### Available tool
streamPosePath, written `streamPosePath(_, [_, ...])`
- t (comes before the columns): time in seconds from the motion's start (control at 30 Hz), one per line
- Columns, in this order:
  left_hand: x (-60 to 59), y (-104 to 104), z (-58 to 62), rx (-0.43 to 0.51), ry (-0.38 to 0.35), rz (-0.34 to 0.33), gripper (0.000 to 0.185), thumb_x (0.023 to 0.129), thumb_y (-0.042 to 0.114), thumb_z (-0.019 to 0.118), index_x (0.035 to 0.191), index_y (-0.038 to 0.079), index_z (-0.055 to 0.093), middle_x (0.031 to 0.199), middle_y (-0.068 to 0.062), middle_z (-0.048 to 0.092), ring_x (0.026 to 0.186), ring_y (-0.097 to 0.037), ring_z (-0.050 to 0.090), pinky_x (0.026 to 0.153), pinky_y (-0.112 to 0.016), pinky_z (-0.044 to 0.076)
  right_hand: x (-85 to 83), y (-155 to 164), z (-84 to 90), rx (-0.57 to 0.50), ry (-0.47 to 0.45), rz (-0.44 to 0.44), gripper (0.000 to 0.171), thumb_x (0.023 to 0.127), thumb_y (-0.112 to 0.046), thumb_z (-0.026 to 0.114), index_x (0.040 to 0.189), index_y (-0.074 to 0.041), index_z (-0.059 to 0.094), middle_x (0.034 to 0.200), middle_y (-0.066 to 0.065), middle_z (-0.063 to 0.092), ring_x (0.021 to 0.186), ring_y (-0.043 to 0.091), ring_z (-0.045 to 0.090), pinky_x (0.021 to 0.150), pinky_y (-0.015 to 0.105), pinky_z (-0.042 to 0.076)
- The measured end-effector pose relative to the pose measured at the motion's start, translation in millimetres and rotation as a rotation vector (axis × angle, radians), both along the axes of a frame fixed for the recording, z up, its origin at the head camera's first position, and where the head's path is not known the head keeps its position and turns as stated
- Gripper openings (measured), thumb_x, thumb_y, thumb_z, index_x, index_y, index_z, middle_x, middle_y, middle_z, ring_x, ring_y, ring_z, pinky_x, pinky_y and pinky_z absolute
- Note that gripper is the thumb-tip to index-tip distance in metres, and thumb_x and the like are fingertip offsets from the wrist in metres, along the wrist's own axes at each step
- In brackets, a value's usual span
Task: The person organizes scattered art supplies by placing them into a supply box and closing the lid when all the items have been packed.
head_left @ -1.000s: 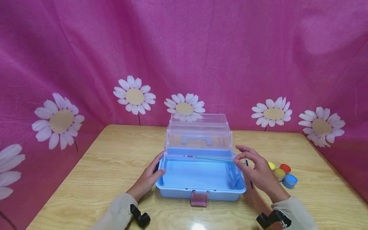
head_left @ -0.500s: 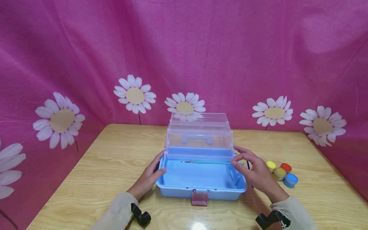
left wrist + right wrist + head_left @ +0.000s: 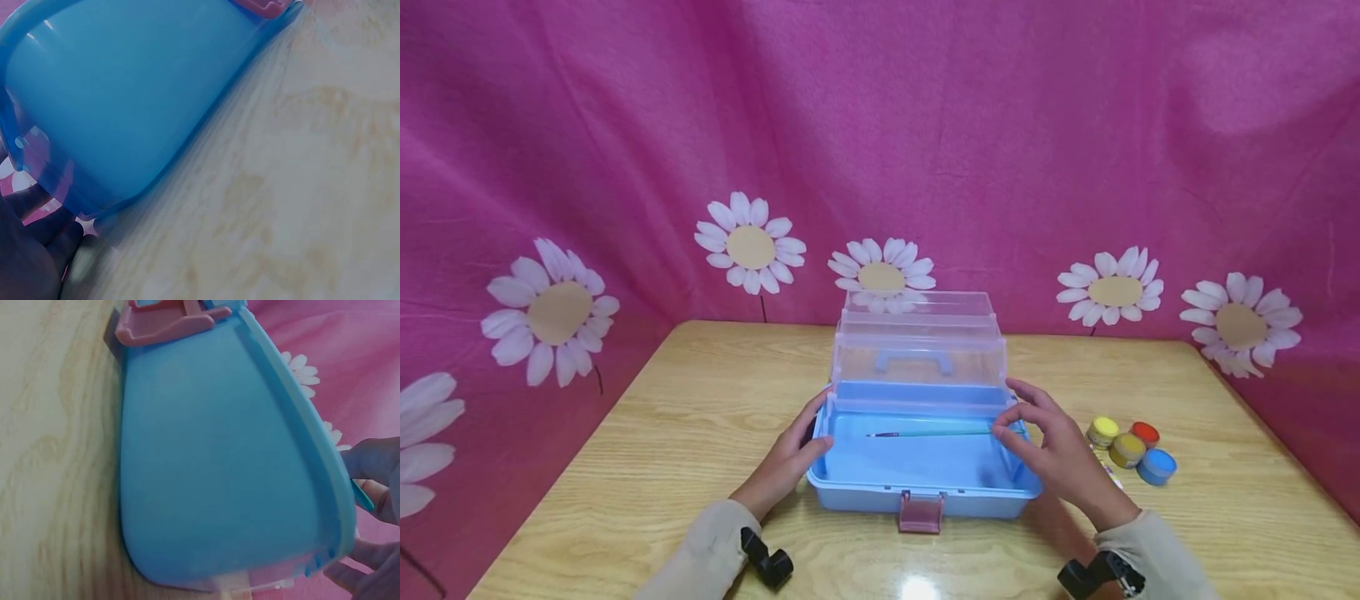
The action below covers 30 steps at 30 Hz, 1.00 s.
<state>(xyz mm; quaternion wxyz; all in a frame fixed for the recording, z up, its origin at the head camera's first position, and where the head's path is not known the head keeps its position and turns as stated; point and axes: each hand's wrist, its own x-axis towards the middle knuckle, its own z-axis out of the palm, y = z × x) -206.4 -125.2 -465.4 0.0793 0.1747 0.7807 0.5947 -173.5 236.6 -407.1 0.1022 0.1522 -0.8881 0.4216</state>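
The right hand (image 3: 1060, 454) pinched the end of a thin green paintbrush (image 3: 936, 432) between thumb and fingers (image 3: 1009, 435), the brush lying across the inside of the open blue box (image 3: 917, 492) near its back wall. The left hand (image 3: 786, 462) rested against the box's left side, fingers loosely curved on the rim, holding nothing else. Four small paint pots (image 3: 1126, 448) stood on the worktop (image 3: 647, 467) just right of the box.

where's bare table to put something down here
Bare wood lies left of the open blue plastic box, beyond the left hand, and behind its clear lid. It is crowded right of the box: four small paint pots beside the right hand.
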Motion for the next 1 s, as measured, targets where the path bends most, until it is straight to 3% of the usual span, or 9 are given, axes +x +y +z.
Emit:
streamPosePath(0.43, [-0.2,0.5,-0.6,-0.005,-0.013,0.006,0.060,0.100,0.027,0.047,0.151,0.043,0.019,0.160,0.006,0.014,0.147,-0.024,0.014,0.116,-0.054,0.015,2.5,-6.2,-3.7,0.051,-0.017,-0.008,0.005,0.088,-0.024,0.071,0.084,-0.022,0.069,0.152,0.016,0.028,0.136,0.044,0.029,0.096,0.072,0.035])
streamPosePath(1.0, [-1.0,0.0,-0.9,-0.008,-0.008,0.011,0.059,0.101,0.027,0.047,0.151,0.043,0.019,0.160,0.007,0.015,0.147,-0.023,0.014,0.116,-0.053,0.015,3.2,-7.9,-2.7,0.093,-0.048,0.058,0.009,0.085,-0.022,0.075,0.080,-0.027,0.069,0.155,0.017,0.018,0.137,0.051,0.022,0.096,0.069,0.036])
